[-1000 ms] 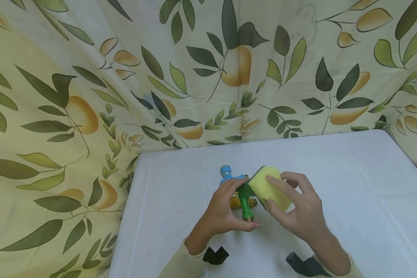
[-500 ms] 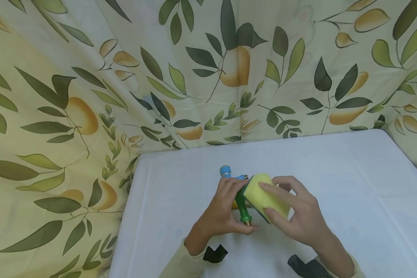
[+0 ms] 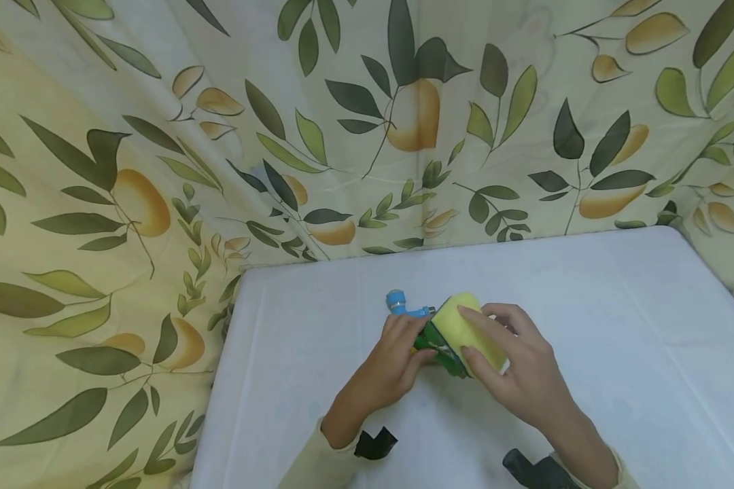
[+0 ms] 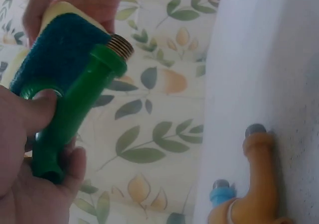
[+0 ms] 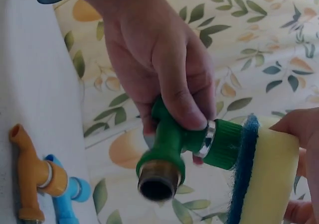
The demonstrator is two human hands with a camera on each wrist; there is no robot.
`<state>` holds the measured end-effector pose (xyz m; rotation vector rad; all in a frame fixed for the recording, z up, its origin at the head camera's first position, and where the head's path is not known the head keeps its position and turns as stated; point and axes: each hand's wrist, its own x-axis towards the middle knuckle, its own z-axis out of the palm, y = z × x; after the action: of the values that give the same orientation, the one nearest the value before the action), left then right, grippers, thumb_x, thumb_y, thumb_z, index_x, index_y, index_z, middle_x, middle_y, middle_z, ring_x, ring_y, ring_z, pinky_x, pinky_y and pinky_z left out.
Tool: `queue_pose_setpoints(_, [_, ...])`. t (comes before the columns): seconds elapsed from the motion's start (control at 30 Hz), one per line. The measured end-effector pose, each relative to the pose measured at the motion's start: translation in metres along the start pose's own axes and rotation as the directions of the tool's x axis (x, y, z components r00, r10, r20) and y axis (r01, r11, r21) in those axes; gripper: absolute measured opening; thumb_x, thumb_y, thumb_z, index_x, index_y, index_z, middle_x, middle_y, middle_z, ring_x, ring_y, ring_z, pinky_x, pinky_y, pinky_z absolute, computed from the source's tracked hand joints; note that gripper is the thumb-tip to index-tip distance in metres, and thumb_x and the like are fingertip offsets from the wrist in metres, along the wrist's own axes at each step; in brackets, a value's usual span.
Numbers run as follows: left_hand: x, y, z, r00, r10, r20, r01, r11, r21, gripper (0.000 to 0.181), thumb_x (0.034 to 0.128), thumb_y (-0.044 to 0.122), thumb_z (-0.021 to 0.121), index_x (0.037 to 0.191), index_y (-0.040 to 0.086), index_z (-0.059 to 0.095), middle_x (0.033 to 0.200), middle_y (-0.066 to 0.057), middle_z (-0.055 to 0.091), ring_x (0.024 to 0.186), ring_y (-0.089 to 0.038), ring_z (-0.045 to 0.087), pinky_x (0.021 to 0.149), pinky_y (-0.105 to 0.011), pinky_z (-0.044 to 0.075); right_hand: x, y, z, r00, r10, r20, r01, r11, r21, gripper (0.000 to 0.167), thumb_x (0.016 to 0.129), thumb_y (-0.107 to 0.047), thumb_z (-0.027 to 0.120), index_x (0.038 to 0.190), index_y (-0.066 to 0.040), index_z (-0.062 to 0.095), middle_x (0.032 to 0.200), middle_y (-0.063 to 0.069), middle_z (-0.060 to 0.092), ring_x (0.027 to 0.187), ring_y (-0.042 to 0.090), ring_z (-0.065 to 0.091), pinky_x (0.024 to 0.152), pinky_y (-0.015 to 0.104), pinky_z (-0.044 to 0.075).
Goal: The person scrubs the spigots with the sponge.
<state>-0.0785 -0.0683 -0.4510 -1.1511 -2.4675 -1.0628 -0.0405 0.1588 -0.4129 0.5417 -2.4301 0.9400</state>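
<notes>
My left hand (image 3: 382, 373) grips a green plastic tap (image 5: 169, 139) with its thumb across the body. The tap's threaded metal end sticks out past the fingers. In my right hand (image 3: 526, 377) is a yellow sponge (image 3: 465, 326), pinched between thumb and fingers. The sponge's dark blue-green scouring side (image 4: 62, 50) faces the tap and touches its round ribbed knob (image 5: 223, 144) in the right wrist view. In the head view, the sponge and left hand hide much of the tap.
Behind the left hand a blue tap (image 3: 397, 302) lies on the white table (image 3: 618, 339). An orange tap (image 4: 261, 169) lies beside it, seen in the wrist views. Leaf-patterned cloth (image 3: 281, 136) hangs at the back and left. Dark pieces (image 3: 376, 443) sit by both wrists.
The green tap has turned in my left hand, and the thumb has moved up from its lower end onto the body. The sponge has shifted slightly left against the tap.
</notes>
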Motion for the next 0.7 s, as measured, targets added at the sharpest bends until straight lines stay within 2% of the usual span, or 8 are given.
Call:
queue_pose_setpoints(0.1, [0.0001,0.0016,-0.0023,0.998,-0.061,-0.001,0.061,0.996,-0.064,0.043,0.0981,0.006,0.065,0.138,0.000,0.051,0.129,-0.009,0.059,0.117,-0.021,0.052,0.100,-0.027,0.049,0.0001,-0.0014,0.0006,0.999,-0.044,0.005,0.044,0.999,0.015,0.055,0.072,-0.016,0.081,0.126,-0.022,0.073,0.115,0.005,0.061,0.089,0.013,0.052,0.068,0.017,0.046])
queue_pose_setpoints(0.23, [-0.0001,0.0025,-0.0020,0.994,-0.088,-0.063,0.085,0.995,-0.045,0.039,0.0933,0.004,0.071,0.129,0.001,0.056,0.123,-0.008,0.065,0.113,-0.020,0.060,0.098,-0.028,0.053,0.0018,-0.0028,0.0030,0.999,-0.052,-0.015,0.052,0.999,0.007,0.057,0.069,-0.017,0.084,0.125,-0.022,0.073,0.113,0.005,0.062,0.088,0.014,0.053,0.065,0.021,0.048])
queue_pose_setpoints(0.37, [0.0003,0.0027,-0.0010,0.987,-0.090,-0.135,0.091,0.996,0.002,0.038,0.0887,0.007,0.078,0.122,0.004,0.059,0.114,-0.007,0.070,0.105,-0.019,0.067,0.090,-0.028,0.056,0.0001,-0.0033,0.0044,0.999,-0.048,-0.012,0.048,0.999,0.017,0.060,0.067,-0.016,0.086,0.126,-0.021,0.072,0.114,0.004,0.061,0.087,0.013,0.055,0.064,0.020,0.049])
queue_pose_setpoints(0.53, [0.0017,0.0028,-0.0009,0.984,-0.070,-0.164,0.078,0.996,0.041,0.038,0.0861,0.008,0.080,0.119,0.007,0.061,0.111,-0.004,0.072,0.103,-0.017,0.068,0.093,-0.030,0.056,-0.0007,-0.0018,0.0044,0.999,-0.037,-0.017,0.037,0.999,0.032,0.061,0.067,-0.014,0.086,0.126,-0.021,0.072,0.115,0.003,0.061,0.089,0.014,0.058,0.070,0.015,0.048])
queue_pose_setpoints(0.7, [0.0033,0.0024,0.0000,0.979,-0.042,-0.197,0.058,0.995,0.076,0.041,0.0840,0.005,0.080,0.121,0.009,0.063,0.114,-0.001,0.073,0.106,-0.015,0.069,0.099,-0.030,0.054,0.0011,-0.0009,0.0023,0.999,-0.042,0.016,0.041,0.999,0.025,0.058,0.069,-0.016,0.085,0.125,-0.022,0.072,0.116,0.003,0.061,0.090,0.014,0.058,0.068,0.020,0.050])
